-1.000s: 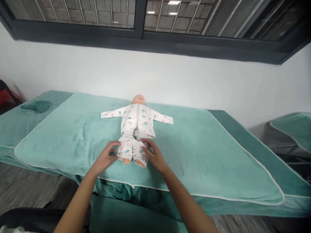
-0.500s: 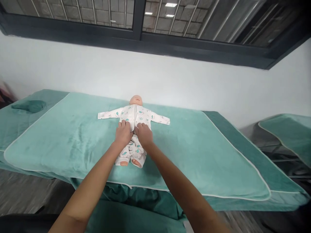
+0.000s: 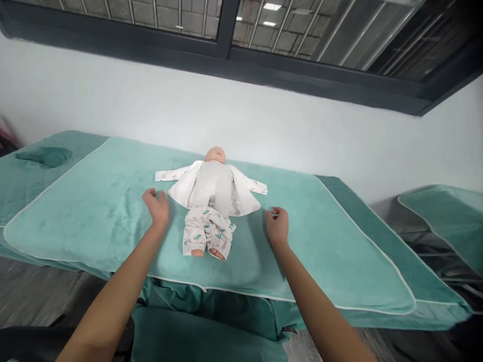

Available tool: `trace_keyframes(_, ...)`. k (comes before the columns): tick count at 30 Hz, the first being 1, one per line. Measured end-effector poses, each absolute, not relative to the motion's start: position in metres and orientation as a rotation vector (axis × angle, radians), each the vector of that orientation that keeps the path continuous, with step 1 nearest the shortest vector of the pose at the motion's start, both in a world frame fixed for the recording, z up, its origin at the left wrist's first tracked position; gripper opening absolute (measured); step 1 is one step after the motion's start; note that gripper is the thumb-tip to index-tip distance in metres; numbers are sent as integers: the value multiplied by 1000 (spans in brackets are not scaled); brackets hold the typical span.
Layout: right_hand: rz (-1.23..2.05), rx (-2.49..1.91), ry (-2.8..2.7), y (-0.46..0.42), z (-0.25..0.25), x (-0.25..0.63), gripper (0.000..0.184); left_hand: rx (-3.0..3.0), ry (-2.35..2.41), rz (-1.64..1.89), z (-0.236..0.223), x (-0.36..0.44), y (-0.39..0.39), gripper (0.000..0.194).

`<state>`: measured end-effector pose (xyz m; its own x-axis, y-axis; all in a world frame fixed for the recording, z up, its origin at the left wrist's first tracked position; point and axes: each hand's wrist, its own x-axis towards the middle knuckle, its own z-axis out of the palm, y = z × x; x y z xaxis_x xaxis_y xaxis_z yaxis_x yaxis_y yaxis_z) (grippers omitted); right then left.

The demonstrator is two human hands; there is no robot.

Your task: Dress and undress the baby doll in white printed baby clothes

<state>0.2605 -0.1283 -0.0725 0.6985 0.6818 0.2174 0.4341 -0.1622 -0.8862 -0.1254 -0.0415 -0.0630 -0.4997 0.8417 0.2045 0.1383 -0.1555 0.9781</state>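
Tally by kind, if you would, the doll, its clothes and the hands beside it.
Doll: 1
Top: 1
Trousers: 1
Hands, left hand and right hand: 2
Total: 5

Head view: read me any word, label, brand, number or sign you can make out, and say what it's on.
No readable text anywhere in the view.
Jacket and trousers on the doll: small printed motifs; any lettering among them is too small to read.
Green cover: no lettering visible.
Window: no sign or label that can be made out.
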Motion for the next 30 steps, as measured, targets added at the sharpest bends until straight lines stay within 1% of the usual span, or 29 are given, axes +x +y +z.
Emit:
trace_keyframes(2, 361, -1727, -1039, -142, -81, 244, 37, 1242, 1522, 1630, -74, -125, -51, 21)
trace_keyframes(3, 442, -1670, -1138, -145, -83, 233, 38, 1328, 1457, 1526, -76, -124, -56, 23)
trace_keyframes(6, 744, -1486, -1380, -148, -83, 196, 31, 1568, 1165, 1113, -75, -123, -68, 24)
trace_keyframes(9, 885, -1381, -1449, -147, -83, 174, 28, 1663, 1017, 898, -69, -126, -74, 27)
trace_keyframes(11, 866, -1323, -1458, -148, -83, 169, 27, 1670, 1000, 879, -67, -130, -76, 28)
trace_keyframes(15, 850, -1221, -1580, -153, -82, 173, 19, 1731, 957, 895, -71, -132, -73, 26)
trace_keyframes(19, 880, -1231, -1700, -155, -76, 180, 16, 1761, 954, 835, -75, -130, -69, 16)
trace_keyframes(21, 878, -1267, -1752, -156, -71, 184, 16, 1807, 925, 870, -74, -129, -69, 12)
trace_keyframes(24, 842, -1298, -1917, -156, -63, 190, 15, 1844, 952, 955, -73, -127, -71, 10)
trace_keyframes(27, 670, -1360, -2039, -153, -60, 192, 13, 1849, 1035, 996, -75, -125, -74, 11)
trace_keyframes(30, 449, -1575, -1834, -141, -62, 188, 17, 1866, 1075, 1037, -77, -122, -78, 14)
